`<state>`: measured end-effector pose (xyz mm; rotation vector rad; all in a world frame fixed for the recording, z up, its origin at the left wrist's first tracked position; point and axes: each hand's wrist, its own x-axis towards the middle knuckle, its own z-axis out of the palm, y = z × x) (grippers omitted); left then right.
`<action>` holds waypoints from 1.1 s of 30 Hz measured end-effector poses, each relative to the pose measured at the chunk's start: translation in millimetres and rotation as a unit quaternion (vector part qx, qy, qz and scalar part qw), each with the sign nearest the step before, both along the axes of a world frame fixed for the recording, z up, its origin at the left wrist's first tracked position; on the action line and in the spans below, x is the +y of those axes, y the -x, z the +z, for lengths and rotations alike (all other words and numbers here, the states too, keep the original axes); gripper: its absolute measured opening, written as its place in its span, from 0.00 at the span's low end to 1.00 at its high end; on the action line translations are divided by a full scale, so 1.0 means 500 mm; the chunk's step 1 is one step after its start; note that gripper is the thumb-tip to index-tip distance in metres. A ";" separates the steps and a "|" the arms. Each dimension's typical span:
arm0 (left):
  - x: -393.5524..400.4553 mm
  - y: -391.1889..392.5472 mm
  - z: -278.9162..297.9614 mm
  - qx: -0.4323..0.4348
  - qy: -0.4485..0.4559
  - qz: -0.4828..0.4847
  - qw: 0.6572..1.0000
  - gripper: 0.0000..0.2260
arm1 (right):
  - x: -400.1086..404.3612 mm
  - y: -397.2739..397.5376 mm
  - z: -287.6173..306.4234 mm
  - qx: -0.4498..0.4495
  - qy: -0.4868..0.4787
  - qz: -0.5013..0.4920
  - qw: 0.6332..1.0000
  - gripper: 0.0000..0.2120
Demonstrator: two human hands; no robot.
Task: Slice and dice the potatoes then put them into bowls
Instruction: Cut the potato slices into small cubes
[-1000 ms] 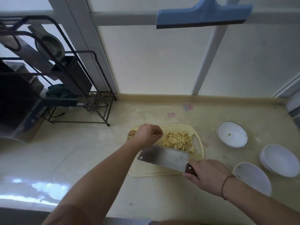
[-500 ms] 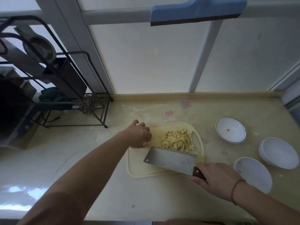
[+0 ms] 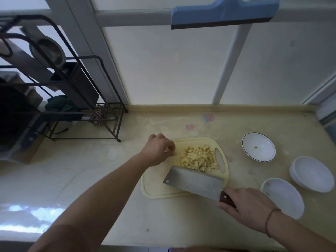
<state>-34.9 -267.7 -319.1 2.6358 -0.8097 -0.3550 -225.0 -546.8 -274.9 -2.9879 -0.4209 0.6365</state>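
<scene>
A pale yellow cutting board (image 3: 154, 188) lies on the counter with a pile of diced potato (image 3: 197, 159) at its right end. My left hand (image 3: 158, 150) is at the board's far left corner, its curled fingers closed over a potato piece that they hide. My right hand (image 3: 249, 208) grips the wooden handle of a cleaver (image 3: 194, 180). The blade hangs tilted over the board's near side, with its edge against the diced pile. Three white bowls stand to the right: a rimmed bowl (image 3: 259, 147) with one small bit in it, a far-right bowl (image 3: 309, 173), and a near bowl (image 3: 282, 197).
A black wire rack (image 3: 72, 99) holding kitchen items stands at the back left of the beige counter (image 3: 109, 179). A blue squeegee (image 3: 223, 13) hangs on the window frame above. The counter's front edge runs just below my forearms.
My left hand has shifted left, from beside the diced pile to the board's far corner, covering a brownish piece that lay there. The cleaver has barely moved.
</scene>
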 end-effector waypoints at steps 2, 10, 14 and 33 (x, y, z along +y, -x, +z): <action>-0.008 0.018 0.007 0.055 0.142 0.135 0.979 0.02 | -0.009 0.009 -0.002 -0.006 -0.023 -0.016 1.000 0.39; 0.021 0.153 -0.030 0.153 0.365 0.450 0.800 0.07 | -0.053 0.022 -0.037 0.013 -0.192 -0.122 0.974 0.31; -0.009 0.208 -0.023 0.167 0.382 0.496 0.761 0.05 | -0.067 -0.003 -0.017 0.027 -0.268 -0.142 0.953 0.20; -0.223 0.158 -0.020 0.173 0.291 0.447 0.828 0.04 | -0.184 -0.058 0.000 0.109 -0.402 -0.203 0.886 0.19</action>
